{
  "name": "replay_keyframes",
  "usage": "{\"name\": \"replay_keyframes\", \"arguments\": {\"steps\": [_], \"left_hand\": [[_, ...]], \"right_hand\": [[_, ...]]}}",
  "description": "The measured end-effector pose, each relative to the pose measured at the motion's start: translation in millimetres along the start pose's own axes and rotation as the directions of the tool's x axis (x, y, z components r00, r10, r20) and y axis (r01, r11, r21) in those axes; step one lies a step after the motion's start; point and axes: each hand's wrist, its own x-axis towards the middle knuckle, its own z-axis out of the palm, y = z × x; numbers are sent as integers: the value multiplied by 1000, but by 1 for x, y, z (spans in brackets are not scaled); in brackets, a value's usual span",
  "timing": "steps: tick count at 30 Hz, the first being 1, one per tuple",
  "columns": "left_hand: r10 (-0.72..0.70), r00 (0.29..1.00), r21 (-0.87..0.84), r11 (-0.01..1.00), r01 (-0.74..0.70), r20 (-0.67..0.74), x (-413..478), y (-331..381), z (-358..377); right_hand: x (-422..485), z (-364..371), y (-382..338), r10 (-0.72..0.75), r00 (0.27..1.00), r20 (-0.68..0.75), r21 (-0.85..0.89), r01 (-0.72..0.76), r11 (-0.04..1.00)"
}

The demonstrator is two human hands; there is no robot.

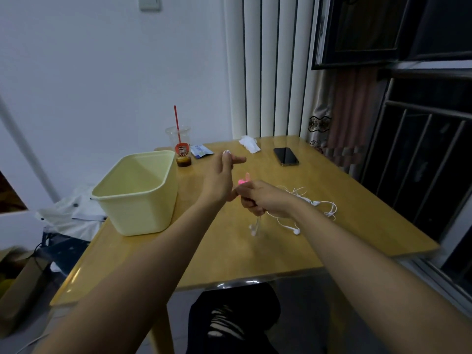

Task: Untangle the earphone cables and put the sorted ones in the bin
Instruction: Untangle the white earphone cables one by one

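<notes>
My right hand (260,198), right of bin (135,190), fists cable (256,227), buds dangling so gravity loosens knots. My left hand (221,175) nearer bin, fingers straight, holding nothing seen. Tangle (316,203) on table (332,238), farther right of bin.

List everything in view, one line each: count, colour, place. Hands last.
table: one, light wood, centre
bin: one, pale yellow, table's left side, nothing visible inside
earphone cables: count unclear, white, tangled on the table by the right hand, one strand hanging from that hand
pink object: one, small, at the right hand's fingertips; too blurred to name
cup: one, clear with a red straw, behind the bin
packet: one, blue and white, right of the cup
tissue: one, white, far table edge
phone: one, black, far right, lying flat
left hand: fingers loose, raised over the table
right hand: gripping a cable
</notes>
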Motion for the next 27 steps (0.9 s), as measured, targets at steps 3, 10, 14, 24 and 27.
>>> {"name": "replay_keyframes", "arguments": {"steps": [3, 10, 14, 24, 27], "left_hand": [[137, 985, 397, 903, -166, 100, 4, -10, -8], [-134, 938, 241, 969, 56, 321, -3, -12, -5], [-218, 901, -101, 957, 273, 376, -1, -9, -7], [-342, 879, -489, 735, 470, 331, 7, -16, 0], [-399, 873, -539, 688, 487, 280, 10, -21, 3]], "right_hand": [[-2, -3, -5, -6, 998, -63, -152, -4, 988], [4, -26, -1, -213, 930, -299, -322, 112, 940], [8, -23, 15, -285, 892, -349, -193, 229, 954], [20, -11, 33, -117, 932, -343, 200, 194, 960], [24, -8, 34, -84, 941, -328, 285, 183, 941]]}}
